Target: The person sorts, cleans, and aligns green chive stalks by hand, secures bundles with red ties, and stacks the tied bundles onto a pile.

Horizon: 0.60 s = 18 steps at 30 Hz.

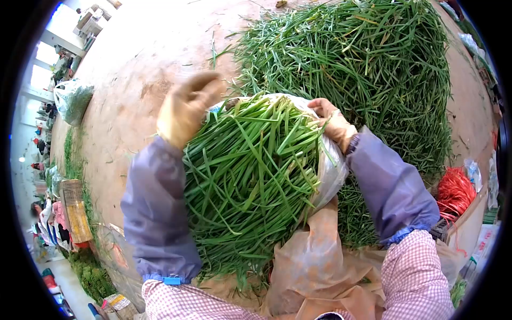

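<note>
A thick bundle of long green stalks (pixel 250 165) lies in front of me, with a clear plastic bag (pixel 333 173) around its right side and top edge. My right hand (pixel 333 122) pinches the rim of this bag at the bundle's upper right. At the upper left of the bundle is my left hand (pixel 189 109), blurred by motion, in a pale glove; its fingers are smeared and I cannot make out anything in them. Behind and to the right spreads a large heap of the same green stalks (pixel 352 69).
Red twine (pixel 456 192) lies at the right edge near a box. A filled plastic bag (pixel 73 101) stands at the far left. Below it is a wooden block with yellow tape (pixel 76 210). Brown sheeting (pixel 320 261) hangs close to my body. Other people appear at the left edge.
</note>
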Each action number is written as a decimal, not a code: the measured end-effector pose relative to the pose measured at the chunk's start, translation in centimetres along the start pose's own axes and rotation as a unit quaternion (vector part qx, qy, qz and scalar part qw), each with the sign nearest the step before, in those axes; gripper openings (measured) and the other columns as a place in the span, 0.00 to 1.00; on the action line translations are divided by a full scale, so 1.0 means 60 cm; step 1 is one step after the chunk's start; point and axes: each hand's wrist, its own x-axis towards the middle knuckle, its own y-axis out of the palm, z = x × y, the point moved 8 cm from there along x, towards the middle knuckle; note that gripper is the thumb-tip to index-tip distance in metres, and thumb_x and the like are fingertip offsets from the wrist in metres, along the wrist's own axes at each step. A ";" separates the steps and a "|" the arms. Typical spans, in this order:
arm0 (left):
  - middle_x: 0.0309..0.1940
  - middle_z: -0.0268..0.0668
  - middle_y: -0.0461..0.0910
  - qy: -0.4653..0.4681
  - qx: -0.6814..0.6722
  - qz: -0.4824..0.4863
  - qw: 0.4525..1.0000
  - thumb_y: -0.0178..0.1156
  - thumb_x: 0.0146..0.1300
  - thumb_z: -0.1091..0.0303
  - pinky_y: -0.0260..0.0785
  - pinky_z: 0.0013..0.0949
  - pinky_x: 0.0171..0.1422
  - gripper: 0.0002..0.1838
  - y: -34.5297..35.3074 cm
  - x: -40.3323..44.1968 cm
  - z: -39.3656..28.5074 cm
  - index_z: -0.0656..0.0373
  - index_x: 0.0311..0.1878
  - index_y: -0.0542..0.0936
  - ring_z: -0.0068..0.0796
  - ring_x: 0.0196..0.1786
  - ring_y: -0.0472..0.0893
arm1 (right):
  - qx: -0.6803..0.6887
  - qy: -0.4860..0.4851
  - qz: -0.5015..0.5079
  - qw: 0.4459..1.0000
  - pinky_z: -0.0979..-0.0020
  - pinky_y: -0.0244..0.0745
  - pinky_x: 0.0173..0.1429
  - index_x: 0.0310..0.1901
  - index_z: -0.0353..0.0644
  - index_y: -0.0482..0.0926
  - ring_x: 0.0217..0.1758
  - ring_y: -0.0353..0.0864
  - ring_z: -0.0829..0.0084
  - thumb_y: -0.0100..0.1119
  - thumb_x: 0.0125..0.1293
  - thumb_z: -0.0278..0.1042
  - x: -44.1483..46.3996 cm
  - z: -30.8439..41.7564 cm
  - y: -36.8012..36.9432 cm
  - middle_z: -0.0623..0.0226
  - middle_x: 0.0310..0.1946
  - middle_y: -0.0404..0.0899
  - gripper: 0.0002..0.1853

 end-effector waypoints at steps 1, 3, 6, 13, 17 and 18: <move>0.56 0.46 0.81 0.060 0.135 0.057 0.987 0.65 0.62 0.48 0.69 0.42 0.67 0.29 0.030 -0.029 -0.053 0.59 0.60 0.78 0.40 0.57 0.80 | -0.038 -0.035 -0.010 0.999 0.72 0.77 0.48 0.59 0.45 0.70 0.44 0.80 0.70 0.66 0.63 0.31 -0.008 -0.002 -0.006 0.59 0.49 0.79 0.24; 0.62 0.57 0.73 0.091 0.218 0.116 0.965 0.69 0.54 0.41 0.64 0.48 0.71 0.47 0.091 -0.066 -0.090 0.66 0.68 0.67 0.48 0.67 0.72 | -0.082 -0.094 -0.062 0.990 0.67 0.76 0.53 0.64 0.43 0.68 0.45 0.81 0.66 0.66 0.63 0.39 -0.023 -0.012 -0.019 0.57 0.50 0.80 0.29; 0.58 0.60 0.74 0.078 0.324 0.099 0.937 0.71 0.44 0.33 0.66 0.45 0.67 0.60 0.130 -0.062 -0.085 0.74 0.69 0.61 0.54 0.63 0.73 | -0.105 0.070 0.076 0.989 0.66 0.76 0.54 0.64 0.40 0.71 0.45 0.82 0.67 0.61 0.66 0.45 -0.084 0.005 -0.011 0.57 0.48 0.82 0.28; 0.57 0.60 0.74 -0.053 0.319 0.181 0.929 0.72 0.45 0.43 0.68 0.41 0.65 0.58 0.128 -0.048 -0.041 0.74 0.70 0.58 0.50 0.61 0.75 | 0.010 0.063 0.102 0.993 0.68 0.76 0.49 0.57 0.38 0.77 0.42 0.81 0.73 0.60 0.66 0.35 -0.100 -0.034 -0.012 0.65 0.42 0.83 0.20; 0.55 0.57 0.74 -0.045 0.385 0.197 0.900 0.73 0.46 0.45 0.69 0.42 0.63 0.55 0.147 -0.058 -0.045 0.72 0.70 0.59 0.52 0.58 0.77 | 0.115 0.067 0.119 0.984 0.70 0.77 0.45 0.54 0.36 0.78 0.37 0.80 0.75 0.61 0.61 0.27 -0.087 -0.088 -0.018 0.67 0.40 0.83 0.18; 0.56 0.56 0.72 -0.028 0.403 0.186 0.896 0.73 0.45 0.45 0.70 0.42 0.63 0.54 0.152 -0.069 -0.052 0.71 0.68 0.60 0.52 0.58 0.76 | 0.183 0.031 0.119 0.975 0.72 0.76 0.44 0.51 0.36 0.80 0.35 0.79 0.77 0.61 0.61 0.25 -0.081 -0.100 -0.009 0.69 0.38 0.82 0.16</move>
